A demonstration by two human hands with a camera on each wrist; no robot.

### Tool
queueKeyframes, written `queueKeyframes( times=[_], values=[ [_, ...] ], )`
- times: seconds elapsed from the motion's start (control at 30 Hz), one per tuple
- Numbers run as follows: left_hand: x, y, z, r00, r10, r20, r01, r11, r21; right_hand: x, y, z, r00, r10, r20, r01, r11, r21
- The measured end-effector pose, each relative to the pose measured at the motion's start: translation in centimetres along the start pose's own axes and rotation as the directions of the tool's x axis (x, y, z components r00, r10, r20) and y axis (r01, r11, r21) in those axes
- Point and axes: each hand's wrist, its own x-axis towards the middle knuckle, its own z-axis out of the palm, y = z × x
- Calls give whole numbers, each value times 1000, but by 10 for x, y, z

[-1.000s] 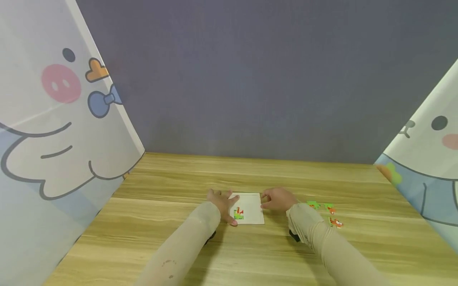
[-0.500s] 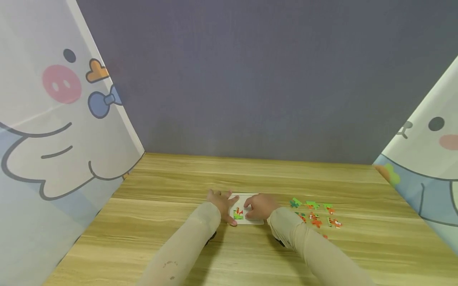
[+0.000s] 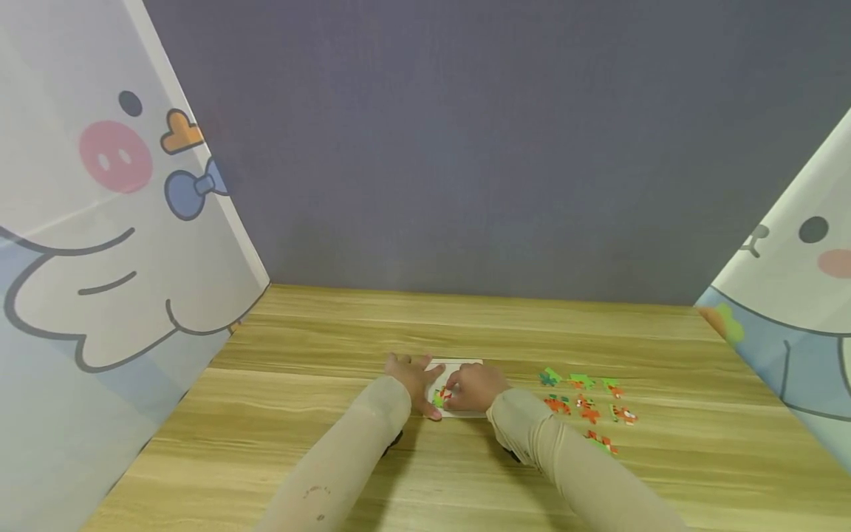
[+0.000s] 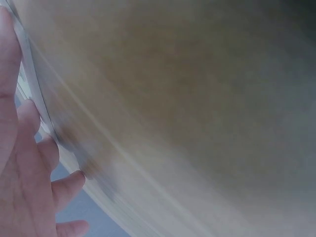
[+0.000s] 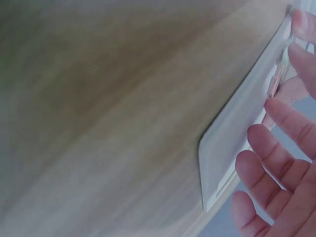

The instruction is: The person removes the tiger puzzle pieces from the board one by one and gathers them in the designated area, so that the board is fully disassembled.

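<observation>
A white puzzle board (image 3: pixel 468 364) lies on the wooden table, with a green and red puzzle piece (image 3: pixel 441 397) near its lower left corner. My left hand (image 3: pixel 412 380) rests at the board's left side, its fingers spread. Over the right part of the board is my right hand (image 3: pixel 477 388), its thumb and index fingertip set apart beside the piece. In the right wrist view the other fingers of the right hand (image 5: pixel 276 163) are loosely bent above the board (image 5: pixel 232 133). The left wrist view shows the left hand (image 4: pixel 29 173) along the board's edge.
Several loose orange and green puzzle pieces, such as one piece (image 3: pixel 589 408), lie to the right of the right forearm. A grey panel (image 3: pixel 465 148) stands behind the table (image 3: pixel 299 384). Printed cartoon panels (image 3: pixel 80 222) flank it on both sides.
My right hand has moved left from the board's right edge to the piece, uncovering more loose pieces. The piece now looks slightly turned. The left hand has stayed put.
</observation>
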Motion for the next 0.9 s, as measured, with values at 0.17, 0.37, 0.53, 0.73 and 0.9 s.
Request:
queueKeyframes(
  times=[0.17, 0.37, 0.53, 0.73, 0.9],
  values=[
    [0, 1, 0, 1000, 2, -4, -2, 1000, -7, 1, 0, 2, 1000, 24, 9, -24, 1000, 14],
    [0, 0, 0, 1000, -3, -3, 3, 1000, -13, 2, -3, -1, 998, 23, 56, -26, 998, 59],
    [0, 1, -1, 1000, -1, 6, 1, 1000, -16, 3, -3, 0, 996, 40, 81, -49, 992, 117],
    [1, 1, 0, 1000, -5, 9, 5, 1000, -11, 3, 2, 7, 995, 45, 86, -62, 977, 205],
    [1, 1, 0, 1000, -16, 17, 16, 1000, -7, 3, 7, 12, 999, -4, 39, -9, 945, 328]
  ],
)
